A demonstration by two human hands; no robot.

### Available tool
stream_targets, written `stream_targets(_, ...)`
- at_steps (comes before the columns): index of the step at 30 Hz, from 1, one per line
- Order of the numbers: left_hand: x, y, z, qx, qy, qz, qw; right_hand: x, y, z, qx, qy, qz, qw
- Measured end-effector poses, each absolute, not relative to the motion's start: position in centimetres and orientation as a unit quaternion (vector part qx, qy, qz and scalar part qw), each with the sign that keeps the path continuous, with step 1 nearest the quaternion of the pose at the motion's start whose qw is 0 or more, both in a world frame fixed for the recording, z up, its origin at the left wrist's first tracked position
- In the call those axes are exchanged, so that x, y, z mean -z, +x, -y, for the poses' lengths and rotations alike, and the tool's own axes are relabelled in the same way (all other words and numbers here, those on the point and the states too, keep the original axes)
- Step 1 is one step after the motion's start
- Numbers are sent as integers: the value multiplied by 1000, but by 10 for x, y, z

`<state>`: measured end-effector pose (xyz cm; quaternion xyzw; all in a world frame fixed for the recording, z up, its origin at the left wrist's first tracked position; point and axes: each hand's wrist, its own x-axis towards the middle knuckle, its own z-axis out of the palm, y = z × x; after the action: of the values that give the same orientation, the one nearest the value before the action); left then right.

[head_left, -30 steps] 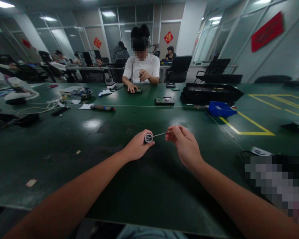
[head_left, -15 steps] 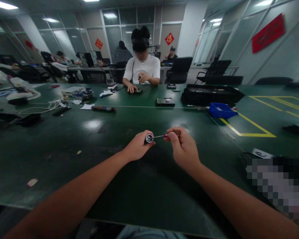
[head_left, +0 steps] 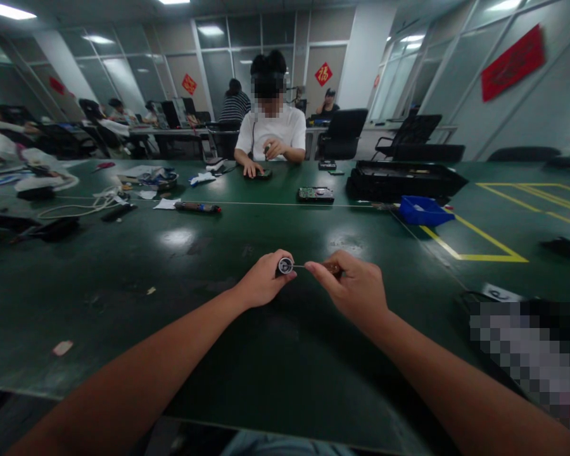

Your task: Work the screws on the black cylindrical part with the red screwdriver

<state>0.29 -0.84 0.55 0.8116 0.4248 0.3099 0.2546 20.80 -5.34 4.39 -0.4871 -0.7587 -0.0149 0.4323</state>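
My left hand (head_left: pixel 262 284) is closed around a small dark cylindrical part (head_left: pixel 284 265), its round silvery face turned toward my right hand. My right hand (head_left: pixel 354 289) pinches a small screwdriver (head_left: pixel 320 267) with a reddish-brown handle. The thin metal shaft lies level and its tip touches the face of the cylinder. Both hands hover just above the dark green table (head_left: pixel 180 297), close together near its middle.
A person in a white shirt (head_left: pixel 270 130) sits across the table, hands on a small device. A circuit board (head_left: pixel 316 194), a blue bin (head_left: pixel 425 210), a black tray (head_left: pixel 403 178), a marker-like tool (head_left: pixel 197 207) and cables (head_left: pixel 83 202) lie farther off. Yellow tape lines (head_left: pixel 479 244) mark the right side.
My right hand has moved left toward the cylinder and turned over the screwdriver handle, so less shaft shows between the hands. The left hand has stayed put.
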Motion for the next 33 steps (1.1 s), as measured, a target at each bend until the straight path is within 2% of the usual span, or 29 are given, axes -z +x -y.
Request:
stream_targets(5,-7,4,9,-316,813,-417,257,-48,209,56,-56,-403,810,422)
stream_targets(11,-7,4,9,-311,813,-426,249,-51,208,57,-58,-448,804,387)
stream_targets(17,-6,4,9,-316,817,-415,248,-42,206,58,-105,-431,764,469)
stream_targets(29,-7,6,13,-299,833,-395,246,-41,202,41,-400,-456,536,587)
stream_targets(33,-9,7,13,-302,822,-410,255,-43,203,44,-322,-465,564,601)
